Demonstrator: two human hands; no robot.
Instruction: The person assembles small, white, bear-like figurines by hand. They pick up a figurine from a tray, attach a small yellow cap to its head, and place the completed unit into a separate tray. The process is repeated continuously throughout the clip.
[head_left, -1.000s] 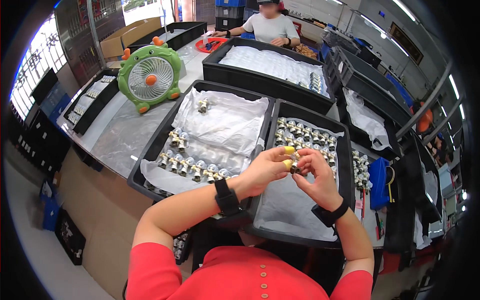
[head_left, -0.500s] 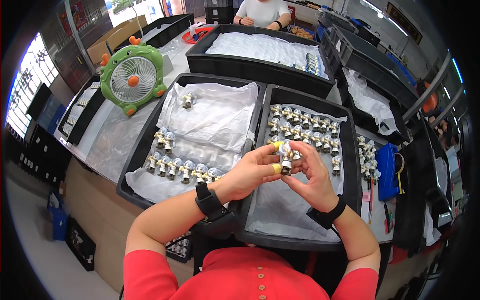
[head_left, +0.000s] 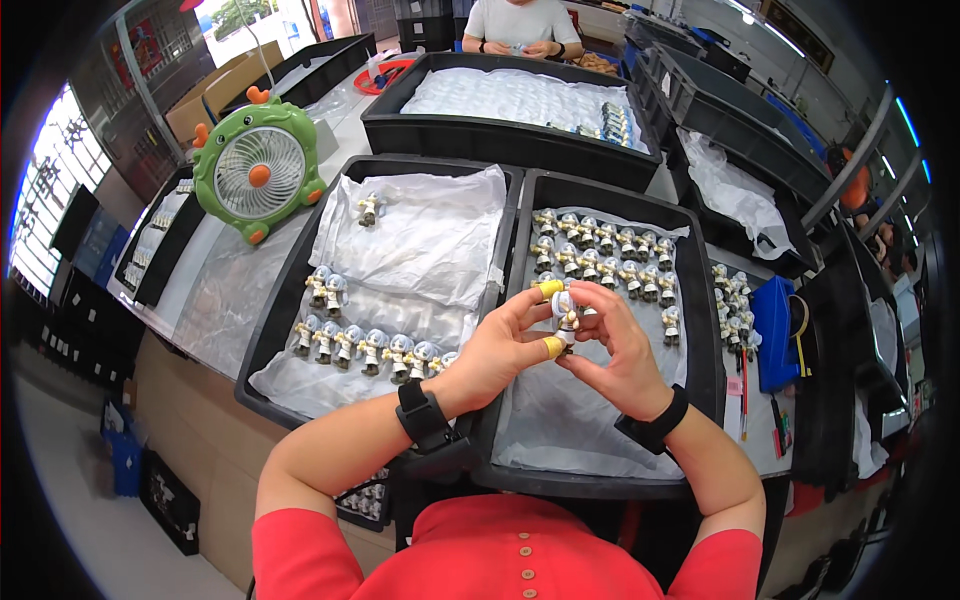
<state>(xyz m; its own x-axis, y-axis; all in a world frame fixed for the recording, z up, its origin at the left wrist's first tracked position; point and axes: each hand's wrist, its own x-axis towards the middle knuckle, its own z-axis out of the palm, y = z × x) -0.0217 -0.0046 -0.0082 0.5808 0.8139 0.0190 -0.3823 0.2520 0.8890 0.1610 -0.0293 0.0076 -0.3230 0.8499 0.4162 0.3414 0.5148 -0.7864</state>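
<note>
My two hands hold one small figurine (head_left: 564, 318) between them, over the right-hand tray (head_left: 708, 310). It has a pale blue-white head, a white body and dark feet, and stands nearly upright. My left hand (head_left: 500, 345) pinches it from the left, with yellow covers on the thumb and a fingertip. The thumb and fingers of my right hand (head_left: 628, 352) close round its other side. Beyond my hands, rows of similar figurines (head_left: 605, 240) lie on white sheeting in that tray. More figurines (head_left: 373, 350) lie in the left-hand tray (head_left: 440, 166).
A green fan (head_left: 258, 170) stands at the left. Behind the trays is a large black tray (head_left: 500, 135), with a co-worker (head_left: 520, 30) beyond it. To the right are loose figurines (head_left: 735, 305), a blue container (head_left: 772, 335) and pens (head_left: 780, 425).
The figurine has tilted and turned slightly between my fingers. Across the table, the co-worker's hands have come together. The whole view has shifted a little.
</note>
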